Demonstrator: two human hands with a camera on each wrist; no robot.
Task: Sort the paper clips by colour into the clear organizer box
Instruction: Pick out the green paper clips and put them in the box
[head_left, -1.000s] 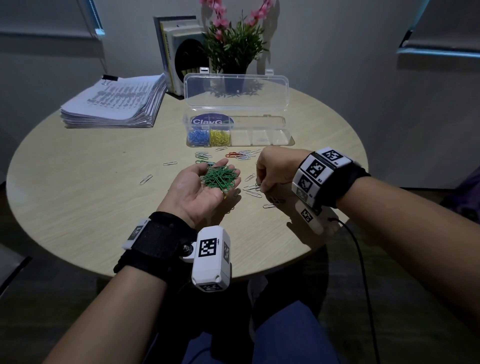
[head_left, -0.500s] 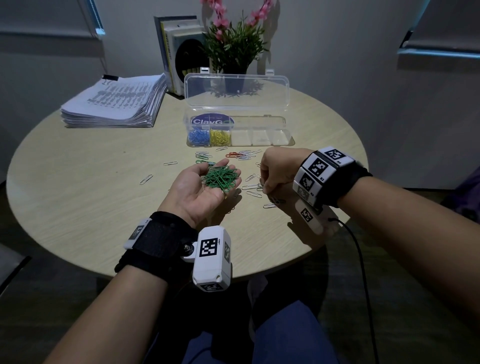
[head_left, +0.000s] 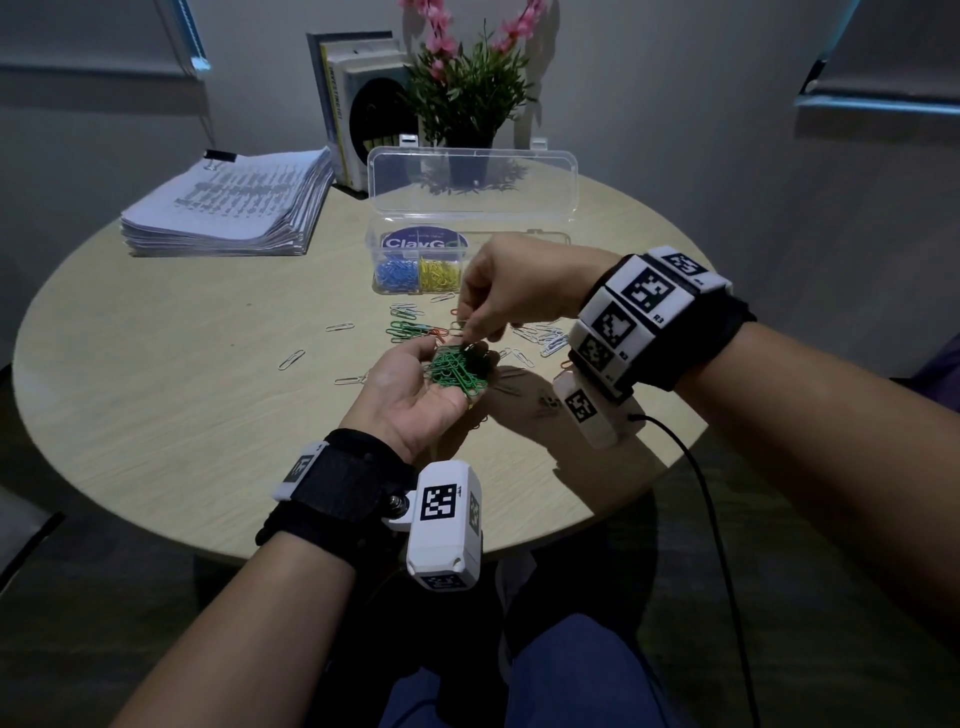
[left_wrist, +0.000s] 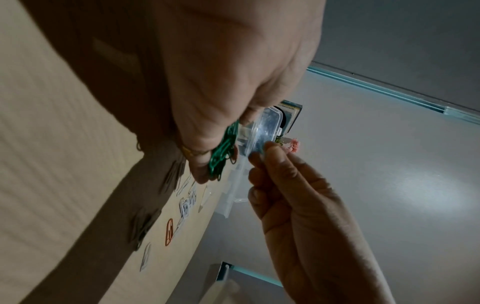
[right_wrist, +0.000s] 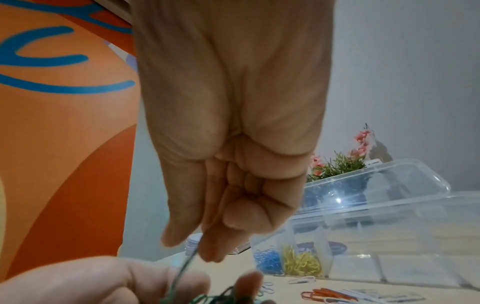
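While the left hand (head_left: 415, 387) cups the green paper clips (head_left: 457, 366) as a tray, right hand (head_left: 511, 293) grip pinches one above the pile; clear plastic organizer box (head_left: 470, 228) sits far on the round wooden desk (head_left: 156, 364), blue and yellow filled.

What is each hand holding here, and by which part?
Left hand cradles a pile of green paper clips in its palm. Right hand pinches one green clip by its end.

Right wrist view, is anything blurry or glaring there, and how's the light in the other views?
Right wrist view: left hand and green paper clips are blurred at the bottom edge; glare spot on the organizer box lid. Head view: dim room, hands shadow the table. Left wrist view: dark, table edge smeared.
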